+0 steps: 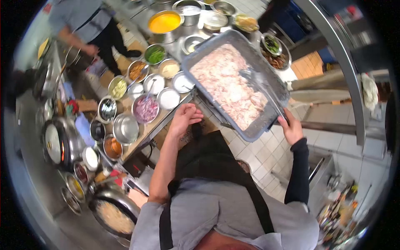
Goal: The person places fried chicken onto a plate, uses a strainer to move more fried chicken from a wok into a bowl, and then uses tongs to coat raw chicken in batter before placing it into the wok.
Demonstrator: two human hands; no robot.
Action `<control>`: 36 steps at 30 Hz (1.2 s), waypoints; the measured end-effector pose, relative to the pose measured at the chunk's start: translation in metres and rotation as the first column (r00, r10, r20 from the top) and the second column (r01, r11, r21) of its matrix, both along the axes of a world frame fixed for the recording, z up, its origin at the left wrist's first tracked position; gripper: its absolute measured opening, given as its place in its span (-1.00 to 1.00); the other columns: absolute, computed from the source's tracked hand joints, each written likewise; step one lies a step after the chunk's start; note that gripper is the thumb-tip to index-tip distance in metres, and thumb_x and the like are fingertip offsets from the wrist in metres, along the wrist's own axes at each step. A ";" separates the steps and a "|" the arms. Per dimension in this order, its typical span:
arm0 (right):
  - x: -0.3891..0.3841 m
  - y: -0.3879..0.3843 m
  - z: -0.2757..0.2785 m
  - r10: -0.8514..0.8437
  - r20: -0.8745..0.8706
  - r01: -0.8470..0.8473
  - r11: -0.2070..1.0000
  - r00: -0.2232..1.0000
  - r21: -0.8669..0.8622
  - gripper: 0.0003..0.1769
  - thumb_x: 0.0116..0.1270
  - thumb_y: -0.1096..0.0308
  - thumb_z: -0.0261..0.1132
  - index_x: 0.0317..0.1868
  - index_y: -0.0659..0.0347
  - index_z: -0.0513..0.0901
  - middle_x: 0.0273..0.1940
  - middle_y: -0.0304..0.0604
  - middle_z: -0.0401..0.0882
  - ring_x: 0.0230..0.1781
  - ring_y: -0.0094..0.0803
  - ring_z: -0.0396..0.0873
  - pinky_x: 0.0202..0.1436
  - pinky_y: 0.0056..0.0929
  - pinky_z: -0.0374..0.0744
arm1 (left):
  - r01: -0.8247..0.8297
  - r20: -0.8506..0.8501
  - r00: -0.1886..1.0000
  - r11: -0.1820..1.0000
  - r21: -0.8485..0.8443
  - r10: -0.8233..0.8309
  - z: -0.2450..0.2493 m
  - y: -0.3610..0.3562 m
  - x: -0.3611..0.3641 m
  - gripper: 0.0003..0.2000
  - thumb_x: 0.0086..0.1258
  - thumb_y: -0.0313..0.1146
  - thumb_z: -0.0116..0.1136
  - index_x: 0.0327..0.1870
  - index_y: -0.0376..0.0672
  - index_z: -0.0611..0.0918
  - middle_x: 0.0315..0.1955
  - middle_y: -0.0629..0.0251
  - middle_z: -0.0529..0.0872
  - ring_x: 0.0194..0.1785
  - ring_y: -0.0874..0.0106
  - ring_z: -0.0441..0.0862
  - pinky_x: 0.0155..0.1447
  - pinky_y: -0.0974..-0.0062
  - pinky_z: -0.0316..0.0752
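My right hand [293, 128] is closed around the dark handle of a long metal spatula [266, 89], beside the near right corner of a grey plastic tub [268, 66]. The spatula's blade reaches into the tub, against a pale pink mass of raw, shredded-looking meat [225, 81]. Off to the left, my left hand [186, 118] hovers near the counter's front edge. Its fingers are loosely bent and slightly apart, with nothing visible in them. Closest to it are a bowl of white powder [168, 98] and a bowl of chopped red onion [146, 109].
Several metal bowls crowd the counter, including an empty-looking one [125, 128] and one of chopped greens [155, 54]. A pot of orange liquid [165, 21] stands behind. At left is a pan of food [113, 214]. Another person [89, 29] stands at the upper left. A metal bar [341, 50] curves along the right.
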State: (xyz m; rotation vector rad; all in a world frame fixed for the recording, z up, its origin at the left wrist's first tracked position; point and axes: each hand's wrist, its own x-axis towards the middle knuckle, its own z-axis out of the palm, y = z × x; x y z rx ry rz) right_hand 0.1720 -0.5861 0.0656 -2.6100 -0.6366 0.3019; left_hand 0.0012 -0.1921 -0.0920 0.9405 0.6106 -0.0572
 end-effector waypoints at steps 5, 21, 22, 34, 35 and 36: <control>-0.033 0.008 -0.015 0.035 -0.031 -0.044 0.932 0.999 -0.360 -0.27 0.42 0.01 0.36 0.44 0.29 0.43 -0.36 0.23 0.69 -0.31 0.21 0.68 -0.19 0.04 0.60 | -0.095 0.061 0.993 0.995 -0.042 0.097 -0.019 0.008 -0.079 -0.75 0.65 -0.29 0.13 0.15 -0.25 0.51 -0.12 0.11 0.73 -0.06 0.29 0.78 0.04 0.34 0.74; -0.091 0.299 -0.110 0.879 -0.271 -0.842 0.462 0.392 0.280 -0.35 0.46 0.20 0.43 0.43 0.36 0.48 -0.06 -0.04 0.70 -0.12 -0.37 0.67 0.01 -0.35 0.64 | -0.858 -0.270 0.513 0.486 -0.163 0.815 -0.094 -0.068 -0.359 -0.76 0.57 -0.35 0.17 0.07 -0.31 0.51 -0.18 0.05 0.73 -0.16 0.27 0.79 -0.07 0.34 0.77; -0.113 0.336 -0.125 0.944 -0.212 -0.967 0.254 0.252 -0.019 -0.33 0.46 0.16 0.42 0.42 0.38 0.47 -0.01 0.02 0.71 -0.08 -0.29 0.70 0.04 -0.32 0.65 | -0.893 -0.282 0.449 0.419 -0.163 0.848 -0.104 -0.071 -0.372 -0.77 0.57 -0.36 0.17 0.06 -0.30 0.51 -0.20 0.04 0.73 -0.20 0.27 0.79 -0.11 0.35 0.77; -0.506 0.565 -0.341 0.298 -0.944 -0.732 0.610 -0.140 0.301 -0.20 0.41 0.12 0.47 0.52 0.27 0.35 0.29 -0.02 0.54 0.35 -0.15 0.48 0.35 -0.10 0.50 | -0.978 -0.406 -0.204 -0.205 0.042 0.891 -0.103 -0.102 -0.446 -0.84 0.55 -0.35 0.18 -0.13 -0.27 0.56 -0.37 0.15 0.71 -0.37 0.36 0.73 -0.28 0.41 0.71; -0.514 0.578 -0.350 0.182 -0.943 -0.699 0.635 -0.279 0.329 -0.41 0.43 0.09 0.44 0.32 0.19 0.51 0.22 -0.07 0.56 0.32 -0.11 0.50 0.37 -0.04 0.49 | -0.968 -0.412 -0.248 -0.237 0.078 0.877 -0.100 -0.109 -0.447 -0.85 0.55 -0.35 0.18 -0.16 -0.27 0.57 -0.37 0.16 0.71 -0.38 0.37 0.73 -0.30 0.41 0.70; -0.525 0.588 -0.343 0.123 -0.960 -0.739 0.616 -0.252 0.273 -0.54 0.43 0.08 0.44 0.17 0.16 0.56 0.08 -0.12 0.59 0.19 -0.15 0.56 0.29 -0.05 0.54 | -0.959 -0.419 -0.283 -0.260 0.112 0.863 -0.098 -0.117 -0.446 -0.84 0.54 -0.35 0.18 -0.19 -0.26 0.58 -0.37 0.17 0.71 -0.39 0.38 0.72 -0.31 0.41 0.69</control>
